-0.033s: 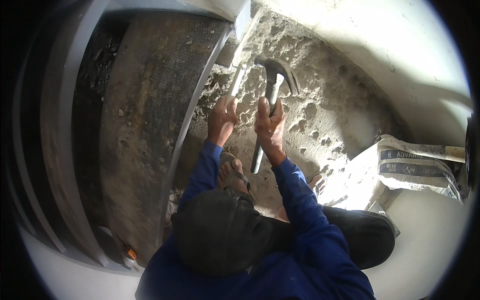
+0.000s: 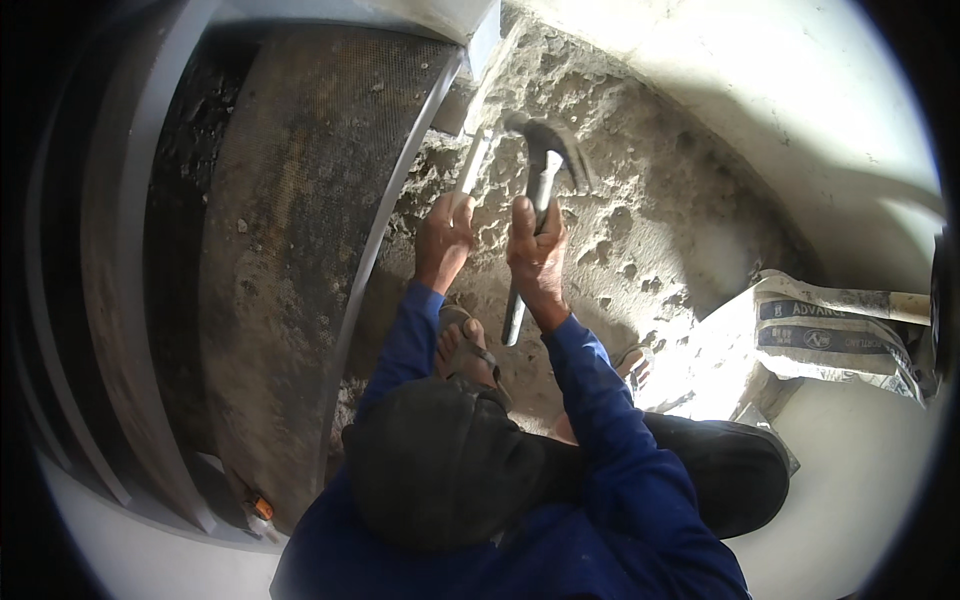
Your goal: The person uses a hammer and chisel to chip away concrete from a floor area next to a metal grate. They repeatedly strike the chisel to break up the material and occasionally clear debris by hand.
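My left hand (image 2: 443,245) is closed around the near end of a pale, straight bar that looks like a chisel (image 2: 472,165). Its far end points away from me, close to the side of the step. In my right hand (image 2: 537,262) is a claw hammer (image 2: 550,138), gripped midway along the handle with the thumb laid on it. The hammer face is right beside the bar's far end; whether they touch, I cannot tell. Below both hands lies rough, pitted concrete (image 2: 640,245), full of chipped hollows.
On the left rises a dark, textured step (image 2: 300,200) with a pale edge; further steps curve beyond it. A small orange object (image 2: 260,505) sits there. A paper sack (image 2: 830,330) lies right, below the white wall (image 2: 830,120). My sandalled foot (image 2: 468,352) is under my hands.
The hammer has shifted slightly to the left and its head is more blurred. My left hand and the chisel stay in place.
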{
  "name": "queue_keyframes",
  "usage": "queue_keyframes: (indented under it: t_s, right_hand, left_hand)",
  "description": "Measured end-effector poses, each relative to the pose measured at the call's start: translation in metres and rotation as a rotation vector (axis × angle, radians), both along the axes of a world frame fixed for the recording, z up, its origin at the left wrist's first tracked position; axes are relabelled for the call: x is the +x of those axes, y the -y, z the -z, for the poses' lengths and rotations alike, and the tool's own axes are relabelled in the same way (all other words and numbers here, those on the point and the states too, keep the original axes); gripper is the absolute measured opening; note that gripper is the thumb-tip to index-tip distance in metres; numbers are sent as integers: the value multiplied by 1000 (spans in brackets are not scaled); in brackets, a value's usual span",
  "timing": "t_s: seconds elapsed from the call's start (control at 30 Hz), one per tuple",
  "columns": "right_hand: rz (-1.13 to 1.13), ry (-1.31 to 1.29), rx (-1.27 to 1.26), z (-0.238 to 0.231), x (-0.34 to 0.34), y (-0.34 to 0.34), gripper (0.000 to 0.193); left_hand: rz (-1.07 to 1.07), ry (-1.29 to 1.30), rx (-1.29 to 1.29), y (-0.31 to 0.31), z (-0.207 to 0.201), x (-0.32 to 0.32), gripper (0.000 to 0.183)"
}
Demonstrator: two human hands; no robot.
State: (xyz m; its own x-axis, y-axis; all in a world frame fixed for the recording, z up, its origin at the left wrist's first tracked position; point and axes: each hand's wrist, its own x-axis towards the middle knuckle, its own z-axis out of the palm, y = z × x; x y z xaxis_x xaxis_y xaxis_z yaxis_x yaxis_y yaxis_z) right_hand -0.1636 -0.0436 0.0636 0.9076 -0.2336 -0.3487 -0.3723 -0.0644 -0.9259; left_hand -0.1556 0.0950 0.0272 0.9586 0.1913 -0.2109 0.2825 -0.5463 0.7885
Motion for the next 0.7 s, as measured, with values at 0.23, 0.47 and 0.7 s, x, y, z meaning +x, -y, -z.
queue_keyframes:
  t_s: [0.23,0.47,0.7]
  right_hand:
    - [-167,212,-227,11,10,4,38]
    - [-25,31,19,34,7,0,45]
    - [-45,21,9,23,9,0,43]
  left_hand:
    - [-19,-72,-34,4,-11,12,37]
    - [32,-60,55,0,-17,13,39]
    - [33,40,102,0,-16,16,38]
